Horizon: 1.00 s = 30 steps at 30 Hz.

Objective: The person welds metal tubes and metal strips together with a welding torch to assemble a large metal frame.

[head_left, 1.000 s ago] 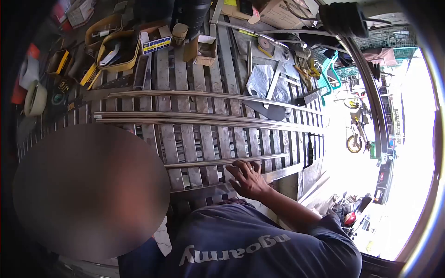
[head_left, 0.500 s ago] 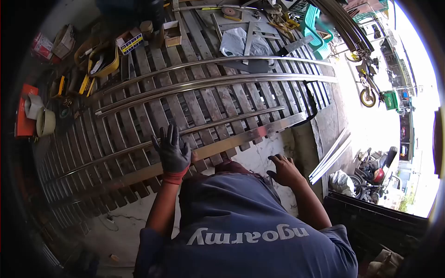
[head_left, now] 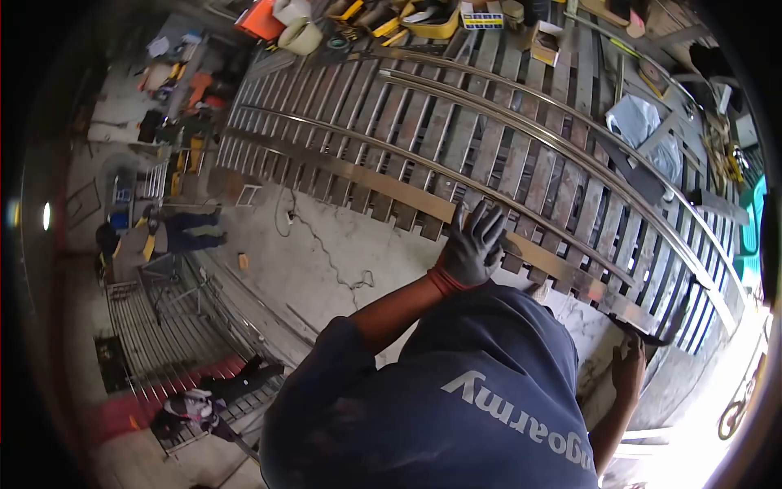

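Observation:
My left hand (head_left: 474,247), in a dark glove with a red cuff, lies with its fingers spread over a long flat metal bar (head_left: 395,190) along the near edge of the slatted metal table (head_left: 516,159). Just past its fingertips runs a thin metal tube (head_left: 358,138). My bare right hand (head_left: 627,364) is raised near the bar's right end, fingers apart, below a dark curved piece (head_left: 678,322). Whether it touches either is unclear. Farther back, long shiny tubes (head_left: 521,124) cross the slats.
Boxes and a yellow tray (head_left: 440,29) stand at the far edge. A plastic bag (head_left: 634,121) lies at right. On the floor are a cable (head_left: 330,261) and metal frames (head_left: 175,326). Two other people (head_left: 175,232), (head_left: 195,411) are at left.
The view has swung left, bringing the floor and other people into sight. My left hand remains at the bar with fingers spread. My right hand now appears nearer the bar's right end.

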Motion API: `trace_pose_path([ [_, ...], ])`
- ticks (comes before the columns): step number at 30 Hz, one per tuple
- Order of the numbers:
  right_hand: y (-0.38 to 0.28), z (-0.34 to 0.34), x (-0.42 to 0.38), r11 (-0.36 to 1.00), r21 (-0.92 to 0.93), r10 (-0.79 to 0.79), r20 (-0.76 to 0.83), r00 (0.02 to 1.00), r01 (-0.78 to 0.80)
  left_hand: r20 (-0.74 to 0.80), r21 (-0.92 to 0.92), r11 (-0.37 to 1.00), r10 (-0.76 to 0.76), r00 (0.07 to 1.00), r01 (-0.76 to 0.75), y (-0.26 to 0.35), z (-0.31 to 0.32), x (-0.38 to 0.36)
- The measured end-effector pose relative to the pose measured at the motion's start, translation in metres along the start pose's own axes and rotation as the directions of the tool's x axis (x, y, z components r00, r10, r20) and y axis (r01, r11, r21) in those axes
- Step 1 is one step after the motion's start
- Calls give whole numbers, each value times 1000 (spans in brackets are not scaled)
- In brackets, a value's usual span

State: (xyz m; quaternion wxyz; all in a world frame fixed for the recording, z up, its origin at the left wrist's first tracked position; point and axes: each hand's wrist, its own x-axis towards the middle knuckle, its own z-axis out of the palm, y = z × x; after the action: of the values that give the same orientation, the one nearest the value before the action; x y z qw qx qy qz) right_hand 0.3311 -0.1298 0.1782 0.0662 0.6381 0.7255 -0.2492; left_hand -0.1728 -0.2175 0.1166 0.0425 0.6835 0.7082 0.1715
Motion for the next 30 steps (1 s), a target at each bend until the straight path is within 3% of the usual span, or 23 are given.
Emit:
trace_pose_path([
  [3,46,-16,19,983,-128,-126,32,992,129,-32,27,999,-31,999,32,51,6,-3],
  [7,58,-51,32,985,-93,-140,29,990,143,3,71,997,30,1000,-30,93,14,-7],
  [8,61,-57,36,986,-87,-137,43,990,140,-34,8,1000,29,999,-28,99,11,-6],
  [11,66,-63,50,990,-60,-119,78,990,124,-54,-90,996,3,999,-8,97,26,-20],
  [16,22,-71,51,960,-91,-260,51,964,264,-68,-120,993,-24,997,15,87,8,-30],
  [20,-11,-70,42,971,-76,-221,88,971,227,-21,-142,990,-14,1000,11,51,19,-33],
  [25,-41,-50,22,979,-101,-166,90,982,175,-61,-81,992,89,994,-94,-3,11,-7],
  [30,-88,-26,14,988,-105,-98,109,989,110,-175,-66,994,73,982,-85,-79,9,43],
])
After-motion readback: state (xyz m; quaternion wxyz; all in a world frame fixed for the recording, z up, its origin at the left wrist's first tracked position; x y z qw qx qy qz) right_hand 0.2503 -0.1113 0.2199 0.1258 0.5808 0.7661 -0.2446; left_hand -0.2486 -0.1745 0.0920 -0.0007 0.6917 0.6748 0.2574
